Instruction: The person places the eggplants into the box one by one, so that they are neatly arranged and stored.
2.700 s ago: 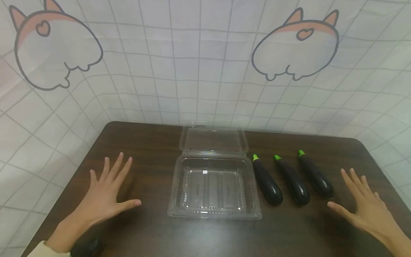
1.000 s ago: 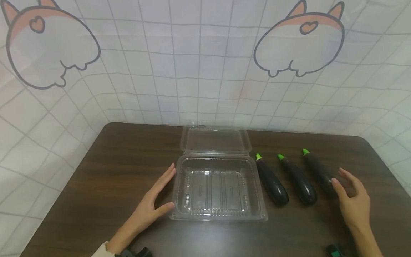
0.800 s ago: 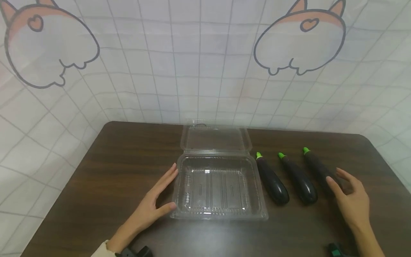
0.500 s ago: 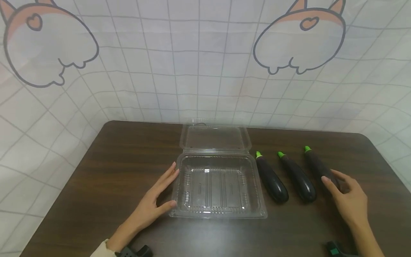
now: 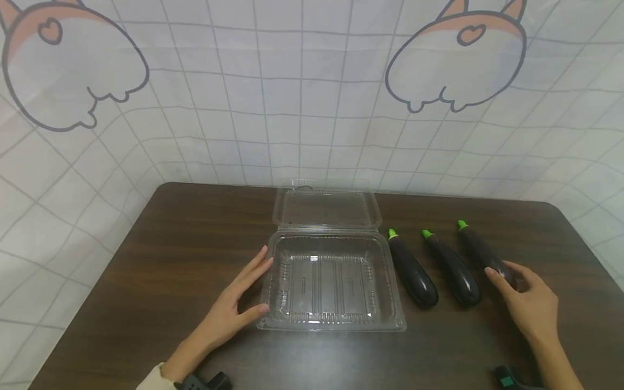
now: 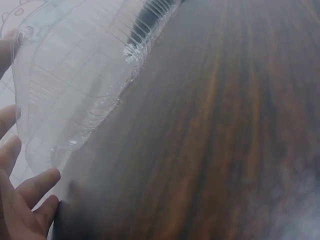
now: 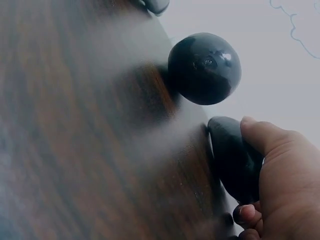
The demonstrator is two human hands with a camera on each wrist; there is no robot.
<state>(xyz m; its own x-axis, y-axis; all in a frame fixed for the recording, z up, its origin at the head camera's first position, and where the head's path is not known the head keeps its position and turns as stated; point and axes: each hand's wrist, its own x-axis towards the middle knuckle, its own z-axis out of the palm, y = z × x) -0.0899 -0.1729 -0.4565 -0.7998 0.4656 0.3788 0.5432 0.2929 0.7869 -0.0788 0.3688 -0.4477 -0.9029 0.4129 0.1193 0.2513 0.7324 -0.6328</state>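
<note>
A clear plastic clamshell container [image 5: 331, 326] stands with its lid [image 5: 326, 210] folded back. At its left side is my left hand [image 5: 221, 319], fingers extended and fingertips right at the rim; the left wrist view shows the fingers [image 6: 40, 186] along the clear wall. To the right of the container, three dark eggplants with green stem ends lie side by side. My right hand [image 5: 533, 306] grips the rightmost eggplant [image 5: 479, 249] by its rounded end. In the right wrist view the thumb lies over this eggplant [image 7: 232, 155], with fingertips curled under it.
The middle eggplant [image 5: 452, 271] lies just left of the gripped one, and the left eggplant [image 5: 413, 273] is close beside the container. All stand on a dark wooden table [image 5: 161, 260]. A white gridded curtain [image 5: 322, 97] hangs behind the table's far edge.
My left hand has come right, from the bare table to the container's side. My right hand has moved left and closed round the rightmost eggplant, whose stem end has shifted slightly left.
</note>
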